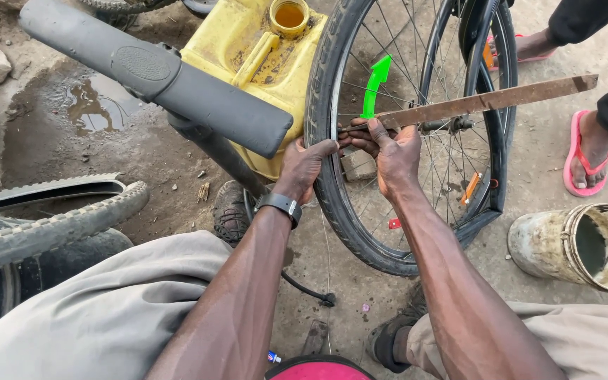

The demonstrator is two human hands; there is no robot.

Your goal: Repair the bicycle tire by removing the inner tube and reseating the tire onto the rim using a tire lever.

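The left hand point(304, 163) grips the tyre point(326, 190) of the bicycle wheel point(416, 134), fingers curled over its edge. The right hand point(394, 156) is closed around a rusty flat metal bar point(487, 102) (its near end wedged at the rim) that lies across the spokes. A yellow jerrycan point(248, 63) stands just behind the wheel; a dirty bucket point(585, 246) lies on its side to the right.

Jerrycan point(248, 56) behind wheel point(346, 204), bucket point(578, 246) right
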